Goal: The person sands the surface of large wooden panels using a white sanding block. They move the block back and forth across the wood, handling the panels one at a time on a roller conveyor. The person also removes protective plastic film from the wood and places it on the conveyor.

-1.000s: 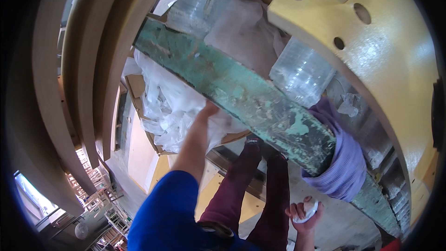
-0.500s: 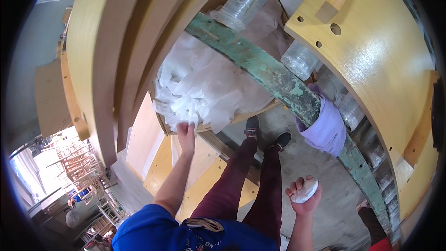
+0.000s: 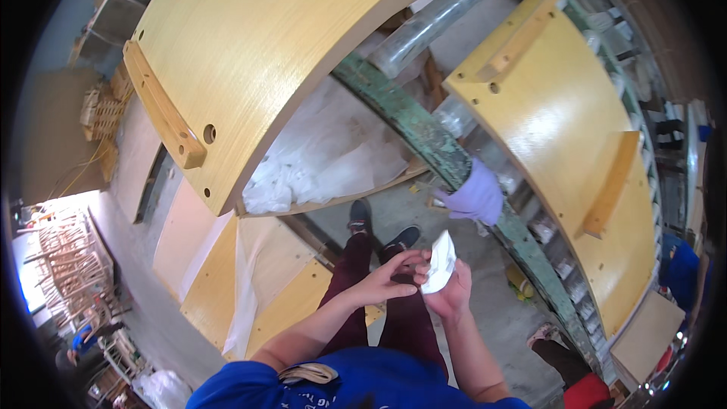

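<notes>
My right hand (image 3: 453, 293) is closed around a folded white pad (image 3: 439, 261), which looks like cloth or foam; I cannot tell which. Beside it my left hand (image 3: 390, 279) has its thumb and fingers apart, the fingertips close to the pad's left edge. Whether they touch it is unclear. Both hands are in front of my body, above my legs. A large curved yellow wooden panel (image 3: 273, 23) with drilled holes and a wooden batten rises at the upper left. A similar curved panel (image 3: 553, 136) with two battens lies to the right.
A worn green beam (image 3: 409, 113) runs diagonally between the panels, with a lilac cloth (image 3: 475, 195) wrapped around it. Behind it a carton holds white wrapping sheets (image 3: 318, 155). Flat yellow boards (image 3: 280, 280) lie at lower left. Another person's leg (image 3: 556, 352) shows at lower right.
My left hand has come from the white sheets across to the white pad in my right hand. The pad has been turned more upright. My view has shifted, showing the left panel's face.
</notes>
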{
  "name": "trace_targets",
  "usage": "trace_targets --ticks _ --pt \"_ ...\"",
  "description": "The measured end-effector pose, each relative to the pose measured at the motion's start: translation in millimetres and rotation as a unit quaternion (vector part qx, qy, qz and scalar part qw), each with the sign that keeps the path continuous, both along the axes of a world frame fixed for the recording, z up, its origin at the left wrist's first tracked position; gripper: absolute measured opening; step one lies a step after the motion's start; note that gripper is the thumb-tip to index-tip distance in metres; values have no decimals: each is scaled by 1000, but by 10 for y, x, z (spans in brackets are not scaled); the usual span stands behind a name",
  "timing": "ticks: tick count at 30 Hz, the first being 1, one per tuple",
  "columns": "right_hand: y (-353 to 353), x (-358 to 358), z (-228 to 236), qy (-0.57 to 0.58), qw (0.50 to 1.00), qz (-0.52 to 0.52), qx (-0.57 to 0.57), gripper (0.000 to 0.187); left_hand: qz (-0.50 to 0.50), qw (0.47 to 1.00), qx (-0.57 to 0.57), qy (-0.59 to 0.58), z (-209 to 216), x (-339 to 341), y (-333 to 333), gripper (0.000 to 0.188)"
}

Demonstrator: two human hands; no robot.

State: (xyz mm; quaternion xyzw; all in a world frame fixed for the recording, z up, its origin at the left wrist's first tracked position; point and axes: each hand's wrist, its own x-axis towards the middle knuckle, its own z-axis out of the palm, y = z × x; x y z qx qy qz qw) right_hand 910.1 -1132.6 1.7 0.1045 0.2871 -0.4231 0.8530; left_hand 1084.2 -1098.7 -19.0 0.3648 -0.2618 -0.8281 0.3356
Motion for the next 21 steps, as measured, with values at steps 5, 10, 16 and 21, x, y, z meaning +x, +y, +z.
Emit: trace_targets --ticks 5,10,16,21 --pt "-1114 -271 677 176 960 33 -216 44 65 988 85 -113 -159 177 179 47" --pt "-1997 -256 1177 458 852 -124 -223 44 217 935 269 -73 -530 781 205 39" --pt "-1066 299 239 481 785 128 -369 28 438 806 377 -125 -1508 1705 428 75" --pt "-1125 877 -947 615 664 313 -287 36 434 772 436 -159 -1932 2015 457 74"
